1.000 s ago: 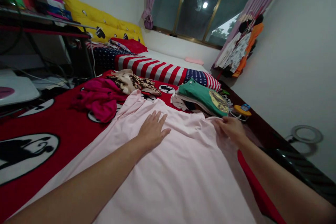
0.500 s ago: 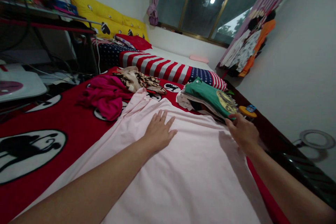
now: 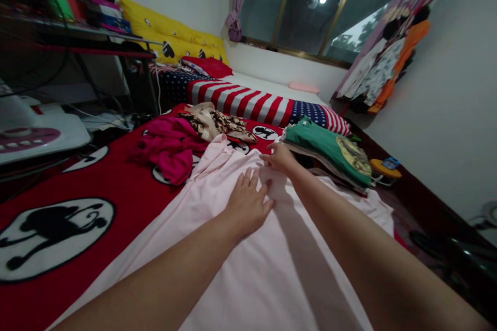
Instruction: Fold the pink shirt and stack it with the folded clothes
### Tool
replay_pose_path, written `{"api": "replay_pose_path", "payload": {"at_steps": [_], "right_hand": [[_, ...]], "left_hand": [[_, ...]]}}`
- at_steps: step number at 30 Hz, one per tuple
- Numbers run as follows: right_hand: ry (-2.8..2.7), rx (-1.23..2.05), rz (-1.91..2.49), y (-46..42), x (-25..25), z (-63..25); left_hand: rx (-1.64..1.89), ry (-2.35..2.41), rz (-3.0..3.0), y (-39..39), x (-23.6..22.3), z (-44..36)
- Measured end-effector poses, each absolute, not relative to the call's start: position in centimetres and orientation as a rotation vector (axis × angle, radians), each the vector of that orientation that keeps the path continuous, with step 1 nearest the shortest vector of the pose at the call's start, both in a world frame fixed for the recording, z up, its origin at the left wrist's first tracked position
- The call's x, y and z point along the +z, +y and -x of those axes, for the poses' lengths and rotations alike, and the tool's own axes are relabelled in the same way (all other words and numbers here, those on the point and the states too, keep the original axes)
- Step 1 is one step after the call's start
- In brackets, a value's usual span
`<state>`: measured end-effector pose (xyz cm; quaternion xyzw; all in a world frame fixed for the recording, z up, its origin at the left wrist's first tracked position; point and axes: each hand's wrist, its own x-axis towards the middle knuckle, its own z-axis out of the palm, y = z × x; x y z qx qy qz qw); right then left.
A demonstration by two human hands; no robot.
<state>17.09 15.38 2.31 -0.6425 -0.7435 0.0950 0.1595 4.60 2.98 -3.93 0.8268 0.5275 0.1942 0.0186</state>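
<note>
1. Here we are, the pink cloth spread right in front of us on the red blanket!
2. Our left hand lies on it, palm down, grip released, fingers spread.
3. Our right hand is at the far edge, fingers bent; we can't tell whether its grip has any fabric.
4. Just beside it, the folded green shirt tops a pile; magenta clothing sits crumpled over on our left.

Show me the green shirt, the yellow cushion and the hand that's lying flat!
Green shirt (image 3: 316, 138): head view, on its folded middle.
Yellow cushion (image 3: 176, 35): head view, on its front.
Left hand (image 3: 247, 206): head view, on the back of the hand.
</note>
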Motion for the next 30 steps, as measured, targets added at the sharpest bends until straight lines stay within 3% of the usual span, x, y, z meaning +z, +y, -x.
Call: {"api": "replay_pose_path", "payload": {"at_steps": [12,18,22,26,30], "right_hand": [[-2.045,0.218,1.743,17.9,0.4,-14.2],[-2.067,0.375,1.539,15.3,0.0,-15.8],[-2.089,0.124,1.237,10.6,1.3,-20.3],[-2.116,-0.132,1.429,7.9,0.5,-26.2],[-2.088,-0.123,1.796,8.7,-0.5,-29.8]], "left_hand": [[0.623,1.643,-2.596,2.7,-3.5,-4.7],[0.581,1.640,-2.567,2.9,-3.7,-4.8],[0.583,1.644,-2.553,2.8,-3.7,-4.8],[0.561,1.653,-2.533,2.7,-3.5,-4.9],[0.529,1.658,-2.533,2.7,-3.4,-4.9]]}}
